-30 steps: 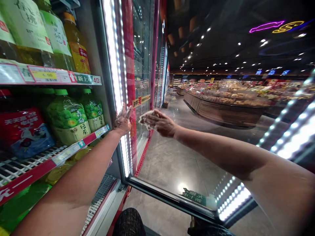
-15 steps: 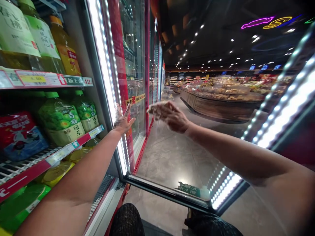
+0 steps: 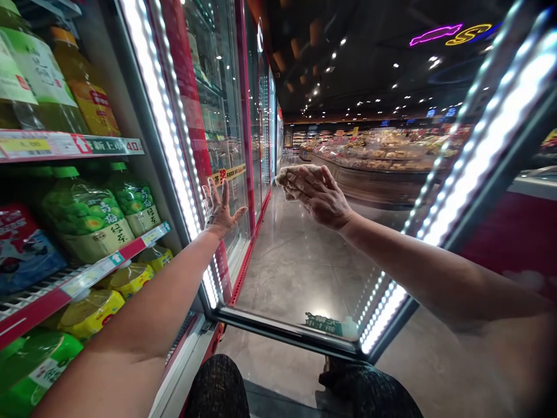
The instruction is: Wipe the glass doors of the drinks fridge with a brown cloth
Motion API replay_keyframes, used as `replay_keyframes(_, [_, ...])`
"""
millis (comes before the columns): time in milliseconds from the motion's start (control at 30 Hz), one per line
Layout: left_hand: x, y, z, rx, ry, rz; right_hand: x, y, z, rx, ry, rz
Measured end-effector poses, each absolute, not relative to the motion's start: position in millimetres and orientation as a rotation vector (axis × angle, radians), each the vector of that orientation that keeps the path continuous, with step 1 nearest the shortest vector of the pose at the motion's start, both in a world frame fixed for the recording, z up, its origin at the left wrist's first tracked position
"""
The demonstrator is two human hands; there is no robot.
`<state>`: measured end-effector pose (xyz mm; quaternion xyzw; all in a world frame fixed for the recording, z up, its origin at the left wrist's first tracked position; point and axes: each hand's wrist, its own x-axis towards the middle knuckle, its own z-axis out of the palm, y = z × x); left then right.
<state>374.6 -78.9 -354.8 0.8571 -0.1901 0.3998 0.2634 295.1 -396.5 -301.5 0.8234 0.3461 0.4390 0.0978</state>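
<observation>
An open glass door [image 3: 300, 273] of a drinks fridge stands in front of me, framed by bright LED strips. My right hand [image 3: 326, 200] presses a beige cloth [image 3: 289, 181] against the pane, its fingers lying over the cloth. Further left, my left hand [image 3: 221, 212] is spread with fingers apart near the lit hinge-side edge of the door. It holds nothing; its palm faces the glass, and I cannot tell how firmly it touches.
On the left, fridge shelves hold green tea bottles [image 3: 82, 215], a red and blue pack [image 3: 26, 249] and yellow-labelled bottles [image 3: 91, 313]. More red-framed fridges [image 3: 248, 116] line the aisle. Beyond the glass stands a wood-sided display counter [image 3: 369, 183].
My right hand with the cloth has shifted slightly right and up over the glass. The left hand's fingers are spread wider. The view has turned slightly to the right.
</observation>
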Motion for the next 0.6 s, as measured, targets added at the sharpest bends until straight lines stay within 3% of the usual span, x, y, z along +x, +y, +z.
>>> replay_keyframes(233, [369.1,-88.3,-350.0,2.377,-0.496,1.016,281.7,-425.9,-336.4,2.298,1.434,0.945])
replay_keyframes(433, [369.2,-90.4,-351.1,2.399,-0.457,1.016,266.7,-457.3,-310.6,2.487,0.93,1.271])
replay_keyframes(600, [369.1,-93.5,-352.0,2.39,-0.466,1.047,240.0,-485.6,-362.5,2.45,1.15,1.12])
